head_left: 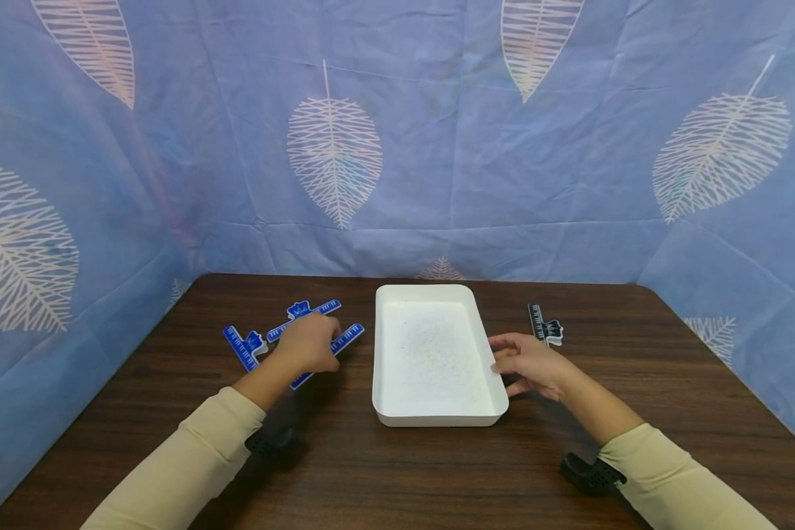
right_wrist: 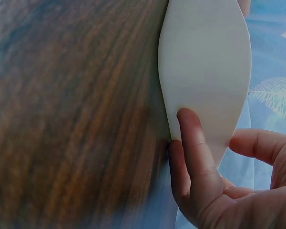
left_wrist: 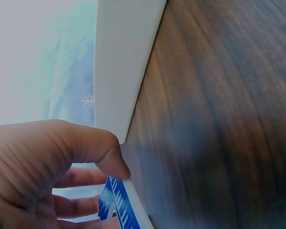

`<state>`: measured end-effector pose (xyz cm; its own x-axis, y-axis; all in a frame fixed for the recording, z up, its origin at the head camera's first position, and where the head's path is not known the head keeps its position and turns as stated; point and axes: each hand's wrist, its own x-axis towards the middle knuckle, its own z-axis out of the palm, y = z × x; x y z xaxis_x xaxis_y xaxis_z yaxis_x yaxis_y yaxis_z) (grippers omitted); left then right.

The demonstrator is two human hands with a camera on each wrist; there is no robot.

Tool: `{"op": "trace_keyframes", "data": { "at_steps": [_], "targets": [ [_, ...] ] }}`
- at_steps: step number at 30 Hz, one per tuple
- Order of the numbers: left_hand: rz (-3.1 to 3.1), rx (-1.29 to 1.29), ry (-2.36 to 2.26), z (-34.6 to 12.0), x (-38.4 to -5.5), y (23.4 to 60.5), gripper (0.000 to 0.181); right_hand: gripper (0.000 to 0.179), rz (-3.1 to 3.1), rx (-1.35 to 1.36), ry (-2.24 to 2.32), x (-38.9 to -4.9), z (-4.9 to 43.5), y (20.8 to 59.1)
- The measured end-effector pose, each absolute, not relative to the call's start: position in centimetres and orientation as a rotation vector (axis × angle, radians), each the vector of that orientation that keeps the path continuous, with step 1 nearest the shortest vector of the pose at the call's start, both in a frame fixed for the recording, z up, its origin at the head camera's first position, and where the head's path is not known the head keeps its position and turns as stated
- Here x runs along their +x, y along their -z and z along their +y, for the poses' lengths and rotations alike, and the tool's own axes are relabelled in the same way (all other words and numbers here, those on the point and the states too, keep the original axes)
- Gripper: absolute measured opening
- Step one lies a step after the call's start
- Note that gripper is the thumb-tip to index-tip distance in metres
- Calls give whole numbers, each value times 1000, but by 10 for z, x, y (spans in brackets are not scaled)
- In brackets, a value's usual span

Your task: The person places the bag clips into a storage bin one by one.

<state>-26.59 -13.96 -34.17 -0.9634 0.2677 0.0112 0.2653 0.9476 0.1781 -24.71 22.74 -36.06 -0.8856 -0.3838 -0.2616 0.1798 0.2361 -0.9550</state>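
My left hand (head_left: 310, 344) pinches a blue clip (head_left: 349, 337) printed with piano keys, between thumb and fingers. In the left wrist view the thumb lies at the white edge of this clip (left_wrist: 126, 207), its fingers on the far side. Two more blue clips lie close by: one behind the hand (head_left: 299, 312) and one to its left (head_left: 241, 347). At the right side of a white tray (head_left: 387, 353), my right hand (head_left: 533, 364) holds the wall. In the right wrist view the thumb touches the rim and the fingertips (right_wrist: 188, 117) press the outer wall.
A black piano-key clip (head_left: 538, 322) lies just behind the right hand. Everything stands on a dark wooden table (head_left: 397, 478). Blue cloth (head_left: 424, 184) with leaf prints hangs behind and at both sides. The tray's floor bears small dark specks.
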Motion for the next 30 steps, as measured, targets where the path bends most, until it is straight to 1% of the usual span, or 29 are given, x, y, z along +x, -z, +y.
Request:
{"op": "trace_keyframes", "data": {
  "at_steps": [5,11,14,30],
  "targets": [
    [3084,449,-278,-141,-265,335,39,67,2074,-179,1691,-247,227,361],
    [3077,390,-278,-138,-264,323,43,67,2077,-176,1693,-246,227,360],
    [3085,386,-260,-136,-264,317,42,67,2073,-178,1694,-246,226,359],
    [3124,538,-194,-120,-266,300,37,67,2071,-186,1697,-245,226,358]
  ]
}}
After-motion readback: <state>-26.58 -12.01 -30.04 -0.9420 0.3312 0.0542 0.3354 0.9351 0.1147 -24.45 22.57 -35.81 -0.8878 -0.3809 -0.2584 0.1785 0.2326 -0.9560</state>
